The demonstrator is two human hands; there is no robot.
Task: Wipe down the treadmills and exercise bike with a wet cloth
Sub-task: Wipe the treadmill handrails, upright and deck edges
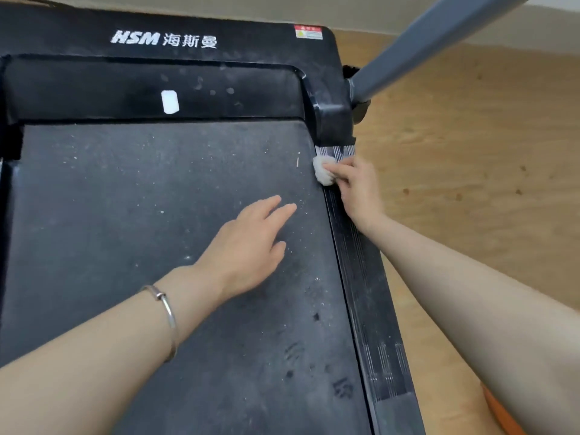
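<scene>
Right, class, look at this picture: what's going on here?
A person is cleaning a dusty black treadmill. Their right hand holds a small bunched white cloth against the ribbed side rail, near the front where the grey upright joins. Their left hand rests flat on the running belt, fingers straight. The belt shows dust specks and smudges, so it looks not yet wiped.

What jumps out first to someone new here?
The dusty black treadmill belt, speckled white, fills the view, the left hand flat on it at centre. At its right edge the right hand holds a small white cloth against the ribbed side rail.
</scene>
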